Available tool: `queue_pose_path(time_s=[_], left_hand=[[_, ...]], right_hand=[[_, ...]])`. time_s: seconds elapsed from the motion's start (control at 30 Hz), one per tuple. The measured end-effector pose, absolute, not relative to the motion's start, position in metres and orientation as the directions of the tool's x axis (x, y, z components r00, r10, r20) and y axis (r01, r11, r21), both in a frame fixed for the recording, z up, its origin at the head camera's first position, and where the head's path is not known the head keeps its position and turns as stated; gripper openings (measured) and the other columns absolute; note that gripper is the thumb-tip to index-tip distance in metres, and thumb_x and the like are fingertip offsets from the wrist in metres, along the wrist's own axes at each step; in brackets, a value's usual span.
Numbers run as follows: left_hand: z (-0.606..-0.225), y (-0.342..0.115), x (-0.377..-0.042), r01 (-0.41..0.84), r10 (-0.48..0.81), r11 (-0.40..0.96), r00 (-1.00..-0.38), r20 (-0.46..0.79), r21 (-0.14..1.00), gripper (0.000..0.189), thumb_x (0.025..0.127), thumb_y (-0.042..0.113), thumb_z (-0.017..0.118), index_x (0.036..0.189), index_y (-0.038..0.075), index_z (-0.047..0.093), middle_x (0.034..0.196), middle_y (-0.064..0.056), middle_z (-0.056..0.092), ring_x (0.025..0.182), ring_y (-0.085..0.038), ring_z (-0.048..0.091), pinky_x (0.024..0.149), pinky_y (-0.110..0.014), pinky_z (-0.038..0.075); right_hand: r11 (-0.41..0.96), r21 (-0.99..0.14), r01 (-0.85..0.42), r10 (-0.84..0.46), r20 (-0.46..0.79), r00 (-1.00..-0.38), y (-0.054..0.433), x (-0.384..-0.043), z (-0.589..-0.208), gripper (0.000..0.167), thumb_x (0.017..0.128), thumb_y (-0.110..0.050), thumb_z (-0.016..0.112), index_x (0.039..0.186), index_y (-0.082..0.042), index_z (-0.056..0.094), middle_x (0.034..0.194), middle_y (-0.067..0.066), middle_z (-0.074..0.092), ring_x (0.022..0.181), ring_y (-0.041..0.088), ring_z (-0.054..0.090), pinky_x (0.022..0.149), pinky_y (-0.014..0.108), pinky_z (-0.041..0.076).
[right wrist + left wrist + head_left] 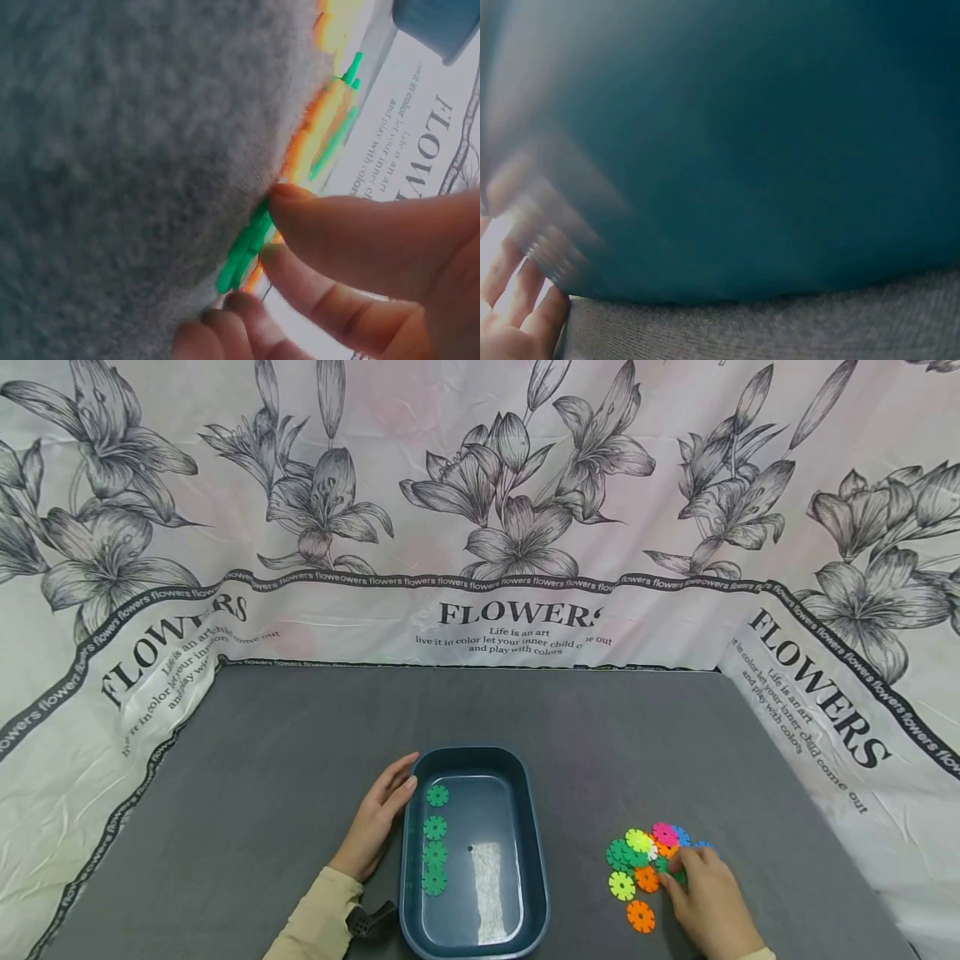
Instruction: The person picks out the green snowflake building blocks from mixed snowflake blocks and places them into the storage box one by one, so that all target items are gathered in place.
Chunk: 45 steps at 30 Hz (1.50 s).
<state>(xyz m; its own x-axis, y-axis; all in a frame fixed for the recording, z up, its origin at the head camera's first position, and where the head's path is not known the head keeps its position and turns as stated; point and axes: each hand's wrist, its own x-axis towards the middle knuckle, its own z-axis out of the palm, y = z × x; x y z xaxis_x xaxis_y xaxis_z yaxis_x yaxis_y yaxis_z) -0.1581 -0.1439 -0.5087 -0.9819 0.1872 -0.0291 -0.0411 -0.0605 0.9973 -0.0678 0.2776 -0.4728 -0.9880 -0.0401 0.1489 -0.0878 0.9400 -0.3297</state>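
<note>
The left hand (375,827) rests against the tray's far-left edge, fingers loosely extended. The right hand (708,893), well apart from it, pinches a green disc (246,249) at the near-right side of the pile (637,841).

Between tray (480,810) and pile runs a broad strip of the gray surface (315,735); more lies to the left of the left sleeve (318,910) and beyond the tray, up to the flowered cloth (525,647). The left side is tighter, with a dark wristband (367,922) just beside the tray wall.

The tray is deep blue with rounded corners (light glares off its floor). Four green discs (435,827) line its left inner side, the farthest set slightly apart. The pile mixes green, yellow, orange, pink, blue and white, all notched round the rim; one orange disc (641,917) lies alone, nearest the wearer.
</note>
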Motion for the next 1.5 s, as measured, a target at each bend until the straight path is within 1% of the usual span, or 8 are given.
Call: queue_pose_path(time_s=[0.27, 0.5, 0.7, 0.9, 1.1, 1.3, 1.4, 1.5], left_hand=[[-0.509, -0.144, -0.156, -0.049, 0.176, -0.077, -0.984, -0.034, 0.996, 0.047, 0.098, 0.037, 0.054, 0.143, 0.031, 0.041, 0.149, 0.004, 0.037, 0.135, -0.019, 0.038, 0.109, -0.046, 0.032], [-0.508, -0.144, -0.157, -0.050, 0.167, -0.075, -0.985, -0.036, 0.996, 0.048, 0.097, 0.038, 0.055, 0.143, 0.031, 0.042, 0.148, 0.006, 0.038, 0.135, -0.018, 0.039, 0.110, -0.047, 0.030], [-0.508, -0.144, -0.158, -0.056, 0.170, -0.081, -0.985, -0.041, 0.995, 0.050, 0.096, 0.040, 0.055, 0.143, 0.031, 0.042, 0.147, 0.005, 0.039, 0.134, -0.018, 0.041, 0.110, -0.048, 0.031], [-0.508, -0.144, -0.157, -0.060, 0.161, -0.076, -0.986, -0.048, 0.995, 0.050, 0.096, 0.041, 0.056, 0.143, 0.031, 0.042, 0.147, 0.006, 0.040, 0.134, -0.018, 0.041, 0.110, -0.046, 0.032], [-0.508, -0.143, -0.157, -0.054, 0.164, -0.084, -0.986, -0.039, 0.995, 0.051, 0.096, 0.040, 0.055, 0.144, 0.030, 0.041, 0.147, 0.005, 0.040, 0.133, -0.019, 0.042, 0.109, -0.045, 0.033], [-0.507, -0.144, -0.158, -0.054, 0.170, -0.080, -0.985, -0.040, 0.995, 0.050, 0.096, 0.040, 0.055, 0.144, 0.029, 0.042, 0.145, 0.005, 0.042, 0.131, -0.017, 0.044, 0.108, -0.045, 0.034], [-0.507, -0.145, -0.158, -0.059, 0.168, -0.077, -0.985, -0.045, 0.995, 0.048, 0.096, 0.041, 0.056, 0.142, 0.032, 0.043, 0.144, 0.005, 0.043, 0.130, -0.018, 0.045, 0.108, -0.045, 0.034], [-0.507, -0.145, -0.158, -0.059, 0.165, -0.076, -0.985, -0.046, 0.995, 0.046, 0.096, 0.041, 0.056, 0.140, 0.034, 0.044, 0.143, 0.004, 0.044, 0.129, -0.018, 0.046, 0.108, -0.045, 0.035]], right_hand=[[0.927, -0.355, 0.119, 0.080, -0.124, -0.989, 0.282, -0.075, -0.462, 0.028, 0.084, -0.009, 0.071, 0.098, 0.008, 0.053, 0.088, 0.018, 0.054, 0.078, 0.026, 0.052, 0.068, 0.043, 0.046], [0.916, -0.367, 0.160, 0.110, -0.152, -0.982, 0.286, -0.076, -0.457, 0.037, 0.082, -0.013, 0.075, 0.106, 0.009, 0.058, 0.085, 0.011, 0.050, 0.077, 0.022, 0.048, 0.065, 0.036, 0.043], [0.896, -0.400, 0.192, 0.142, -0.150, -0.978, 0.291, -0.079, -0.453, 0.023, 0.084, -0.011, 0.073, 0.099, 0.003, 0.063, 0.084, 0.008, 0.059, 0.074, 0.018, 0.058, 0.065, 0.037, 0.048], [0.887, -0.396, 0.240, 0.176, -0.190, -0.966, 0.298, -0.079, -0.445, 0.014, 0.091, -0.015, 0.064, 0.094, -0.002, 0.065, 0.078, 0.000, 0.064, 0.069, 0.014, 0.056, 0.060, 0.032, 0.045], [0.756, -0.564, 0.332, 0.190, -0.296, -0.936, 0.298, -0.080, -0.424, 0.031, 0.095, -0.030, 0.059, 0.104, 0.000, 0.062, 0.082, 0.002, 0.070, 0.071, 0.013, 0.065, 0.061, 0.028, 0.053], [0.436, -0.830, 0.347, 0.029, -0.372, -0.928, 0.278, -0.094, -0.403, 0.056, 0.095, -0.037, 0.060, 0.131, 0.004, 0.049, 0.115, 0.016, 0.067, 0.092, 0.023, 0.070, 0.079, 0.038, 0.056], [0.319, -0.892, 0.322, -0.145, -0.382, -0.913, 0.264, -0.105, -0.398, 0.056, 0.097, -0.031, 0.058, 0.138, 0.004, 0.045, 0.124, 0.012, 0.063, 0.100, 0.024, 0.068, 0.085, 0.042, 0.054], [0.216, -0.934, 0.285, -0.343, -0.346, -0.873, 0.248, -0.118, -0.396, 0.050, 0.099, -0.023, 0.054, 0.138, 0.008, 0.044, 0.122, 0.009, 0.065, 0.103, 0.025, 0.067, 0.088, 0.044, 0.052]])
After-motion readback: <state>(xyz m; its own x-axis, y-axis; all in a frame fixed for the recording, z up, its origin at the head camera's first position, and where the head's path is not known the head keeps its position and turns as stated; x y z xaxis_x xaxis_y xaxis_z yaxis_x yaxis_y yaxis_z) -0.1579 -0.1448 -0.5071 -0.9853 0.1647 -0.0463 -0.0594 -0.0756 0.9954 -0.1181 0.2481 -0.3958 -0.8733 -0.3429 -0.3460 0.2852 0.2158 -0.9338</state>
